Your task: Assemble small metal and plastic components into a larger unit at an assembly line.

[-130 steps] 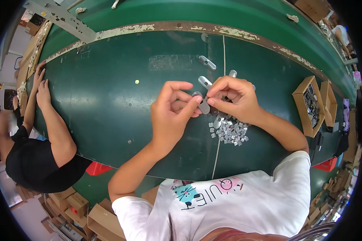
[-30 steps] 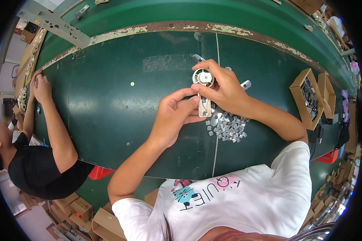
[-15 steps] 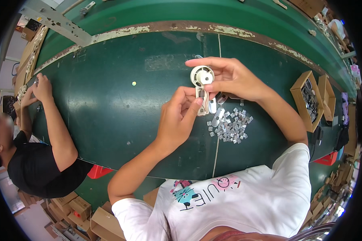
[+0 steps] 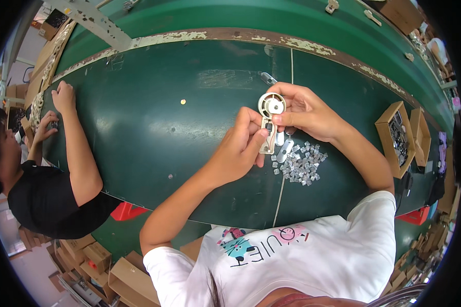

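The left hand (image 4: 243,140) is pinching a cream piece (image 4: 267,123) by its handle (image 4: 267,147) (the right hand (image 4: 308,113) is gripping its round head (image 4: 275,106)).

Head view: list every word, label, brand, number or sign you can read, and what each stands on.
White T-shirt: large dark lettering, legible, but I don't copy printed wording.
Cardboard boxes, lower left: any marks too small to read.
Cream round-headed part: no text that I can make out.
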A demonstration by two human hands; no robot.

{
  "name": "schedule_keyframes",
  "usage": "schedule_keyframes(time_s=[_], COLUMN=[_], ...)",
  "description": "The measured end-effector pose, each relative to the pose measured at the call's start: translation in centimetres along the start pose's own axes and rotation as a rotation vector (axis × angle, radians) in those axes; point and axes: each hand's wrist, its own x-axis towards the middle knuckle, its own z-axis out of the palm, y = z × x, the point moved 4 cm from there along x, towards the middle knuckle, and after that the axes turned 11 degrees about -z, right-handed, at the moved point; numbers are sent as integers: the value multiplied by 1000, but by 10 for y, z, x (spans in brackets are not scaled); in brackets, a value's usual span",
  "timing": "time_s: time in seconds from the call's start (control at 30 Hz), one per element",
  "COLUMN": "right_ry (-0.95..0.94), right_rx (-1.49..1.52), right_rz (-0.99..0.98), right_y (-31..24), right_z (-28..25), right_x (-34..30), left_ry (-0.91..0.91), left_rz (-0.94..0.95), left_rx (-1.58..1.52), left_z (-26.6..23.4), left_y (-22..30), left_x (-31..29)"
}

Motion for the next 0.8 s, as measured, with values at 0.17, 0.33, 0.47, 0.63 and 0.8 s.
schedule_keyframes(time_s=[0.17,0.33,0.47,0.63,0.8], right_ry=[-8,105,117,62,81], right_rx=[-17,-61,-74,38,127], right_rz=[-108,-204,-156,-169,-143], right_y=[-7,-7,3,-5,-6], right_z=[2,-3,3,8,9], right_x=[1,7,1,2,2], left_ry=[45,54,119,97,74], left_rz=[114,178,361,341,260], left_rx=[39,163,712,782,698], left_z=[-4,-19,-22,-21,-24], left_y=[0,-4,9,14,20], left_x=[-4,2,-7,-14,-15])
